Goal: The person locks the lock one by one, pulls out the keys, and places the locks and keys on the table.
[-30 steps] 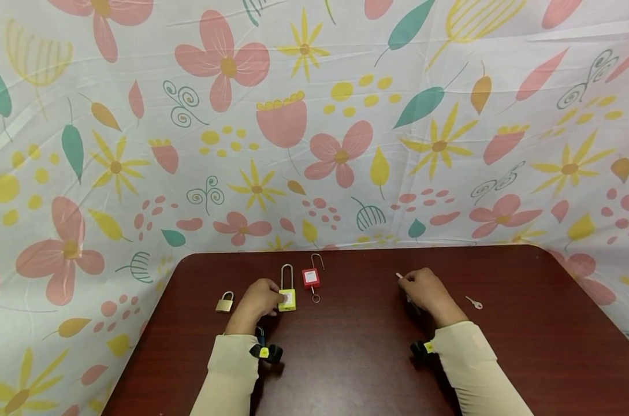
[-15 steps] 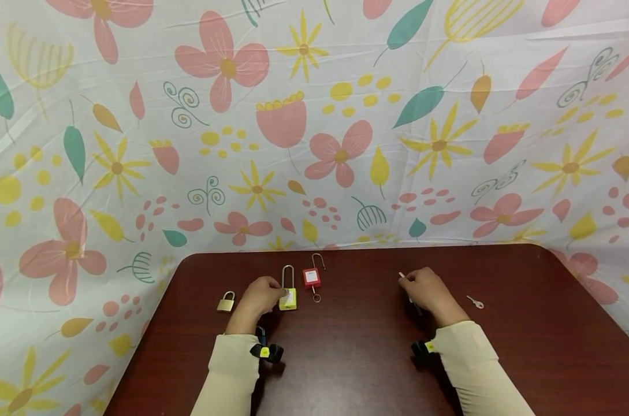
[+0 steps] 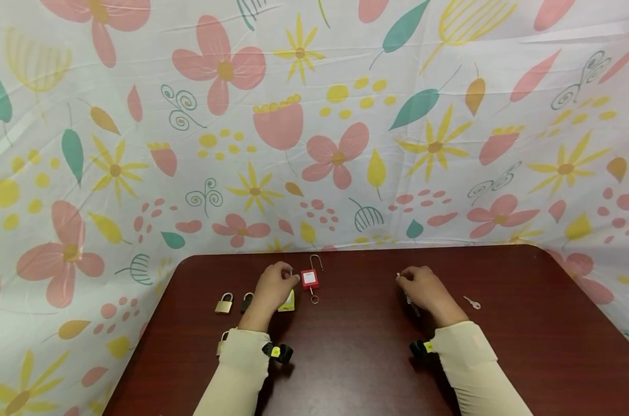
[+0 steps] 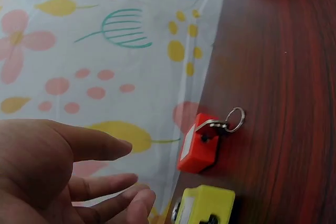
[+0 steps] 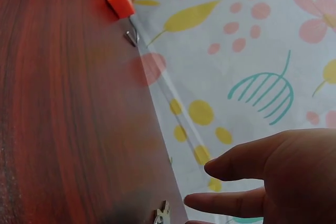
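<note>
In the head view my left hand (image 3: 274,287) is over the yellow padlock (image 3: 287,301), hiding most of its long shackle. The left wrist view shows this hand's thumb and fingers apart with nothing between them, beside the yellow padlock (image 4: 212,205). Just right of it lies a red padlock (image 3: 309,279), its shackle open and a key ring hanging from its keyhole. My right hand (image 3: 423,287) stays low over the table near a small bunch of keys (image 3: 414,306). Its visible fingers are straight and apart in the right wrist view, with the keys (image 5: 162,214) beside the fingertips.
A brass padlock (image 3: 223,304) and a dark padlock (image 3: 246,302) lie left of the left forearm. Another brass padlock (image 3: 221,344) is partly hidden by the left sleeve. A single key (image 3: 472,303) lies right of the right hand. A floral cloth (image 3: 340,144) hangs behind the table.
My left hand has let go of the yellow padlock's body and moved up and right over its shackle. The dark padlock and the second brass padlock have come into view. The right hand has barely moved.
</note>
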`<state>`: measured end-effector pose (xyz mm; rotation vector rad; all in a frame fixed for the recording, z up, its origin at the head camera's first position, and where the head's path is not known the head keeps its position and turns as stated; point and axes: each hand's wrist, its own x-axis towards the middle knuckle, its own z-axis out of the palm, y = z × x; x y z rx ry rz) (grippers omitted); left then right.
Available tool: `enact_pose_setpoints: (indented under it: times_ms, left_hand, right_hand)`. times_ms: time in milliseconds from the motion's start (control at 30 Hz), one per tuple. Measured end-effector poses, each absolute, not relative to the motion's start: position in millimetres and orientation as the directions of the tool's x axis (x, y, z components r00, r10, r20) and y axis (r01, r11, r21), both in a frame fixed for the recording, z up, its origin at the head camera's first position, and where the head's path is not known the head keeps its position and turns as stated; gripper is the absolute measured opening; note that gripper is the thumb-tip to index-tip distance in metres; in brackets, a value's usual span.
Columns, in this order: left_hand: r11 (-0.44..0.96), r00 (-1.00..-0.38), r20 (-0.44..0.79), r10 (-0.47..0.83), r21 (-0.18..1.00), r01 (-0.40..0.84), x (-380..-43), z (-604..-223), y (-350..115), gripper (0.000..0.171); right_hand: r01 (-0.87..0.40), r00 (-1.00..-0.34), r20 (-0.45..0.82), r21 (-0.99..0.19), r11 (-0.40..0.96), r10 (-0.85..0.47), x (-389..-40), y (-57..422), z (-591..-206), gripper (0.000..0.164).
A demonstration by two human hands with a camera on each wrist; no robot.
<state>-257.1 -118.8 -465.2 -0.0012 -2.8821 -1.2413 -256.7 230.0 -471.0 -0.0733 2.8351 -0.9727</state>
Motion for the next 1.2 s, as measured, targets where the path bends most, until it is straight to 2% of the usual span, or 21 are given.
enact_pose_setpoints:
  times_ms: [333, 533, 667, 967, 1200]
  left_hand:
    - [0.774, -1.0, -0.021, -0.012, 0.633, -0.022, -269.6, -473.7, -93.8, 0.038]
    - [0.835, -0.999, -0.022, -0.027, 0.549, -0.034, -276.9, -479.6, -86.7, 0.033]
    - [0.868, -0.998, -0.02, -0.056, 0.492, -0.059, -281.9, -481.3, -83.3, 0.034]
    - [0.887, -0.994, -0.058, -0.094, 0.448, -0.11, -285.0, -484.0, -71.5, 0.057]
    - [0.893, -0.997, -0.054, -0.064, 0.443, -0.081, -280.8, -480.2, -64.2, 0.064]
  right_hand:
    - [-0.027, -0.996, -0.049, -0.63, 0.776, -0.074, -252.8, 227.7, -464.5, 0.045]
    - [-0.073, -0.996, 0.01, -0.657, 0.751, -0.088, -252.4, 223.7, -459.3, 0.045]
    - [-0.056, -0.996, -0.011, -0.706, 0.706, -0.089, -252.2, 221.9, -457.8, 0.046]
    - [-0.066, -0.996, -0.001, -0.702, 0.71, -0.094, -252.1, 218.8, -460.7, 0.045]
    - [-0.039, -0.995, -0.034, -0.735, 0.676, -0.095, -252.3, 216.8, -462.1, 0.045]
